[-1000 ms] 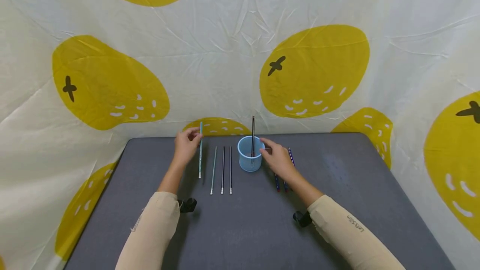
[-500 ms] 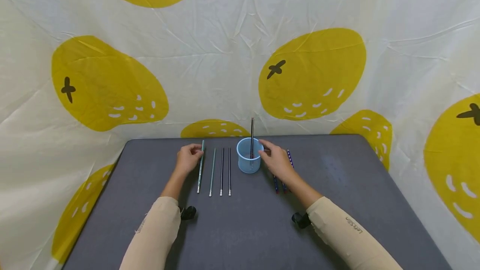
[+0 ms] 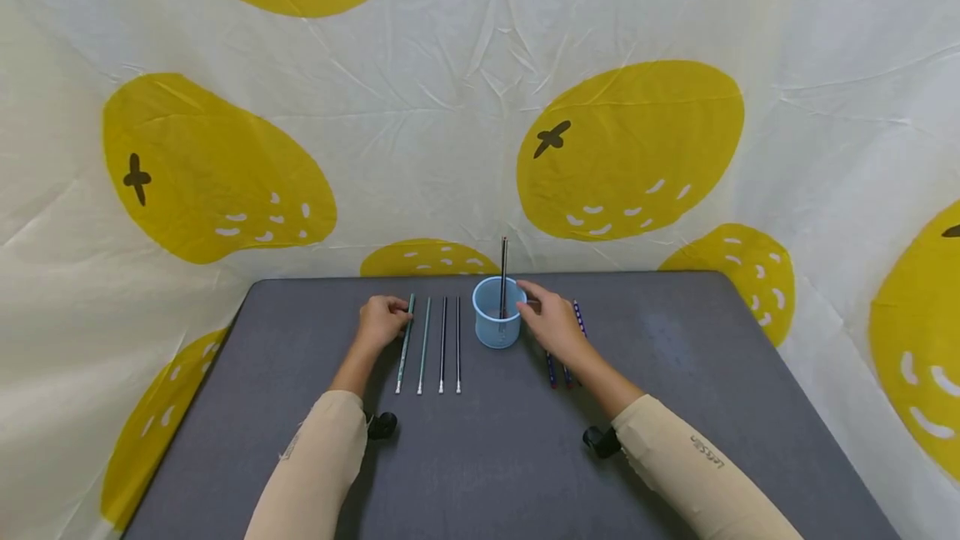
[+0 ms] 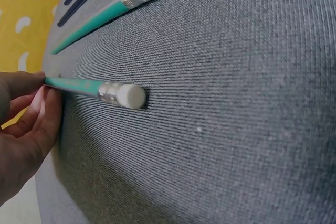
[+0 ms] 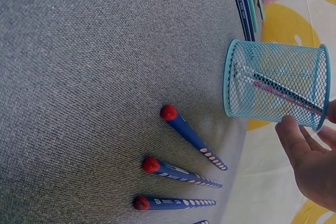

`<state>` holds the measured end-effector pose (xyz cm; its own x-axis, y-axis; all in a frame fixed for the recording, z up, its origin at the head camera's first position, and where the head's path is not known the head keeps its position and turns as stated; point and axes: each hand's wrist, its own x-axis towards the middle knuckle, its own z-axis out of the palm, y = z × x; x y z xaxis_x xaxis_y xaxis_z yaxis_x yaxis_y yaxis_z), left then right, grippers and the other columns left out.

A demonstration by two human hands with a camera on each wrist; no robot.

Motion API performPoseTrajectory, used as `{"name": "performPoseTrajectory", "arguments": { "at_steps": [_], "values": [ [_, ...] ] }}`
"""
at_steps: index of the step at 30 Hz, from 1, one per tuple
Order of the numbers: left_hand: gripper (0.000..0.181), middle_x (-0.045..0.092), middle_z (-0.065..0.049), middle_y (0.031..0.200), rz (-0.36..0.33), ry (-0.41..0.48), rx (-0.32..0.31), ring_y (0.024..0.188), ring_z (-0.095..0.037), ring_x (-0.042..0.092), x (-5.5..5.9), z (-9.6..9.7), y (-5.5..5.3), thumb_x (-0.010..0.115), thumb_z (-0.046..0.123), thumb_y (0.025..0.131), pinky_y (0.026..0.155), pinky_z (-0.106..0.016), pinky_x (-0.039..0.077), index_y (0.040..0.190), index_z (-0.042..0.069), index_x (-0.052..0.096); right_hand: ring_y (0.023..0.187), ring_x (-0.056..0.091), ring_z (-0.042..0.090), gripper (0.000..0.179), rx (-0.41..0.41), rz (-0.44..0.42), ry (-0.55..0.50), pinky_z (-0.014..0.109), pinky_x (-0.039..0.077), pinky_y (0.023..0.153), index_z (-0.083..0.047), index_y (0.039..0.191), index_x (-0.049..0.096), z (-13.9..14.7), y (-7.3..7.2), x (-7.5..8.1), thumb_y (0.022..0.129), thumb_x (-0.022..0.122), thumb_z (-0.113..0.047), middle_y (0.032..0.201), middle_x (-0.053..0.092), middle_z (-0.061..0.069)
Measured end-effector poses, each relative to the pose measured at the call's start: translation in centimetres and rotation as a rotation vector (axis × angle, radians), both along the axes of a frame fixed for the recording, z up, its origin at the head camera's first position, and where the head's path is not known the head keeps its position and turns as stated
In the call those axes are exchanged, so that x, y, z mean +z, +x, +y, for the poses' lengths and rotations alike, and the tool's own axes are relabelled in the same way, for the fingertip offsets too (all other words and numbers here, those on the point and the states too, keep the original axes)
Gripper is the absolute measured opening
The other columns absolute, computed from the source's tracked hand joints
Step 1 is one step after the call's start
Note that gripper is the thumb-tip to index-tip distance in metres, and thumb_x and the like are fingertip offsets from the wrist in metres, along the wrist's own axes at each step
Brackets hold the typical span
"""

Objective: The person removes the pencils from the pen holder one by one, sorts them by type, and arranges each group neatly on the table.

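In the head view my left hand (image 3: pixel 381 322) pinches a green pencil (image 3: pixel 403 352) near its far end. The left wrist view shows this pencil's white eraser (image 4: pixel 131 96) low over the cloth; whether it touches is hard to tell. To its right lie another green pencil (image 3: pixel 424 348) and two dark blue pencils (image 3: pixel 442 348), roughly parallel. My right hand (image 3: pixel 555 323) holds the rim of a light blue mesh pen holder (image 3: pixel 498 334), thumb at the rim and fingers against the outside. A couple of slim pencils (image 3: pixel 504 261) lean upright inside it.
Several blue dotted pencils with red ends (image 5: pixel 181 174) lie right of the holder, partly under my right forearm. The grey table (image 3: pixel 480 457) ends at the back against a white curtain (image 3: pixel 435 148) with yellow fruit prints.
My left hand has lowered the green pencil from above the table down beside the row of pencils, moving slightly right. The right hand stays on the pen holder.
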<state>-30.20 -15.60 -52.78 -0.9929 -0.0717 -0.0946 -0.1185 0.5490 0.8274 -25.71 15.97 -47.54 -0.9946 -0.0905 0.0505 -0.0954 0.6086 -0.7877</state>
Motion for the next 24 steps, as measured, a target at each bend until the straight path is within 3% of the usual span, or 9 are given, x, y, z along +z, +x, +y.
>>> {"name": "performPoseTrajectory", "arguments": {
  "at_steps": [8, 24],
  "values": [
    [0.017, 0.076, -0.025, 0.091, -0.008, -0.053, 0.031, 0.057, -0.016, 0.069, -0.24, 0.68, 0.12, 0.077, -0.004, 0.084, 0.054, -0.027, 0.06, 0.099, -0.011, 0.076, 0.117, 0.07, 0.033, 0.045, 0.014, -0.017, -0.003, 0.047, 0.059, 0.096, -0.01, 0.148, 0.056, 0.02, 0.13, -0.2, 0.104, 0.062, -0.019, 0.132, 0.069, 0.019],
    [0.019, 0.077, -0.022, 0.09, -0.001, -0.085, 0.006, 0.057, -0.013, 0.066, 0.18, 0.61, -0.46, 0.079, -0.002, 0.083, 0.056, -0.028, 0.06, 0.102, -0.009, 0.076, 0.116, 0.07, 0.034, 0.045, 0.012, -0.006, -0.011, 0.047, 0.06, 0.094, -0.01, 0.148, 0.056, 0.07, -0.06, 0.15, 0.104, 0.062, -0.017, 0.132, 0.069, 0.02]
  ]
}}
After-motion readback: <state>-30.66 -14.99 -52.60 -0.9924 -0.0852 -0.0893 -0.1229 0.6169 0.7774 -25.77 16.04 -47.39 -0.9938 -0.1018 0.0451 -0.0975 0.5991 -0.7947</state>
